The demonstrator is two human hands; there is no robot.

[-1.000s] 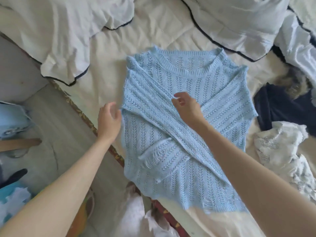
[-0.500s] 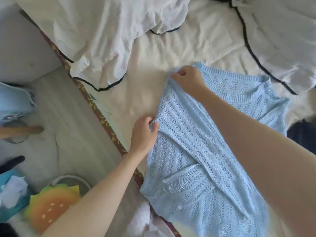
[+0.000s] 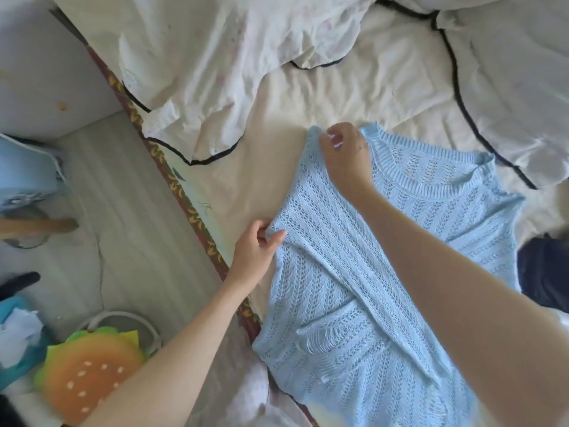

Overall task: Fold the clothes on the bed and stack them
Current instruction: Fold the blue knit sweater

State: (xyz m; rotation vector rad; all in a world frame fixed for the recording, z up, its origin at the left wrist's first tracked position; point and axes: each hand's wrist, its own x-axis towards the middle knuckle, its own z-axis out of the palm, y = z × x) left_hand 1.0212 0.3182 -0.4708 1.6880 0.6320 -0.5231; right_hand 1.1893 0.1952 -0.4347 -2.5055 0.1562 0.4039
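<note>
Where both hands had hovered a second earlier, left hand [image 3: 257, 251] and right hand [image 3: 345, 152] pinched the sweater [image 3: 354, 288] side near the bed [image 3: 271, 192] edge; lengthwise fold judged imminent.

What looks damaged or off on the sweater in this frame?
The light blue open-knit sweater has a ragged patch of loose threads low on its front and a smaller one below; whether by design or from wear is unclear. Its lower edge overhangs the bed's patterned edge. Both hands grip its left side.
</note>
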